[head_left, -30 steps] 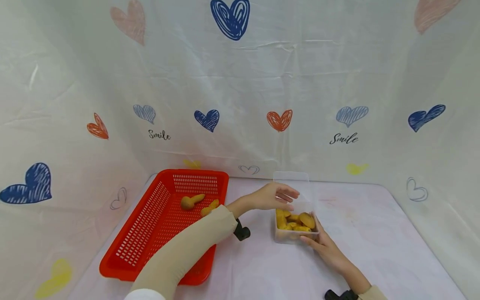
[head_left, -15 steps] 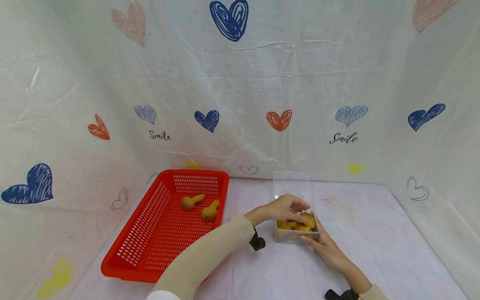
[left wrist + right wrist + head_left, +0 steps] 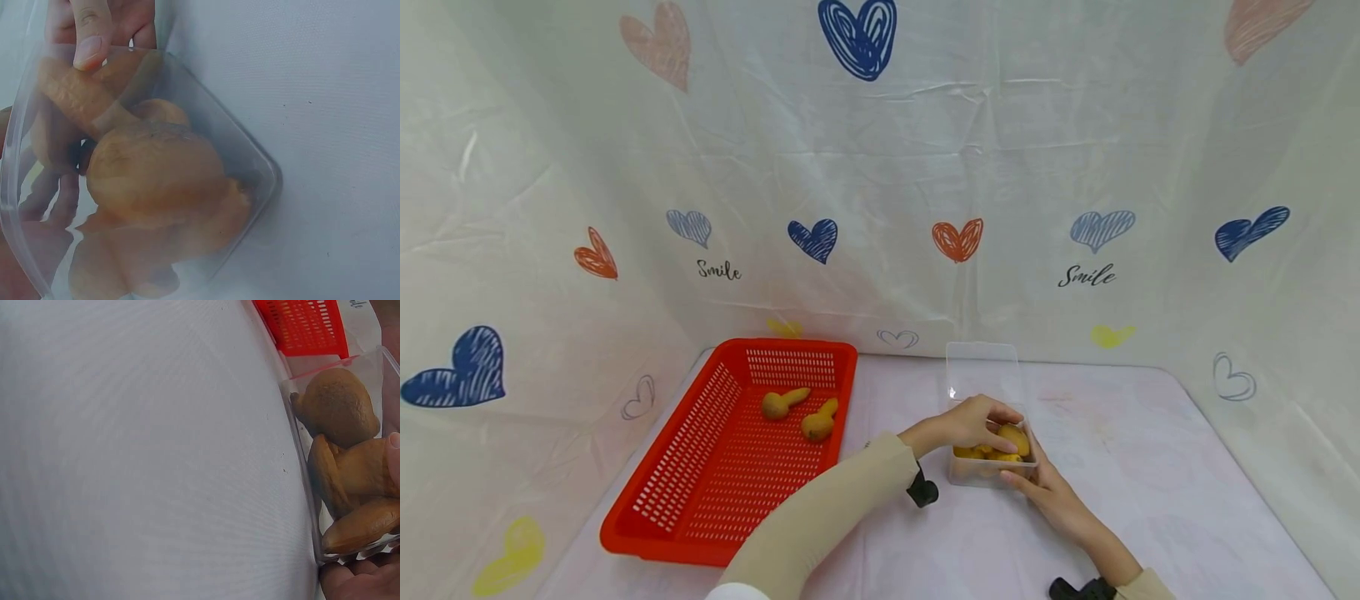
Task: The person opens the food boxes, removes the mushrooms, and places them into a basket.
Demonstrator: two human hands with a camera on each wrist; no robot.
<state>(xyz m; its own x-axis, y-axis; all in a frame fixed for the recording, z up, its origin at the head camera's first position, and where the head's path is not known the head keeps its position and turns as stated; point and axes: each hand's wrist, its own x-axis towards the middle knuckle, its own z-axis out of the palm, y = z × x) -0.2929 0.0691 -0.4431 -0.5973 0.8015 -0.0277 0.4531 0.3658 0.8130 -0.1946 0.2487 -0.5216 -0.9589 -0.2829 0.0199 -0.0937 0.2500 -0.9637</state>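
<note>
In the head view my left hand reaches into a clear box of yellow-brown mushrooms, its thumb and curled fingers around a rounded mushroom. Its thumb lies on a mushroom in the left wrist view; the fingertips behind are partly hidden. My right hand grips the box's right side, thumb at the front. Through the clear wall in the left wrist view, part of the right hand shows. Several mushrooms press against the wall in the right wrist view, above the right hand.
A red perforated basket stands to the left with two mushrooms, one near its back and another by its right side. The box's clear lid stands raised behind it. A heart-print sheet hangs behind the white table.
My left hand has come down and right from above the box to the mushrooms inside, and its fingers have curled. The sleeve has moved off the basket's right edge. The right hand stays in place.
</note>
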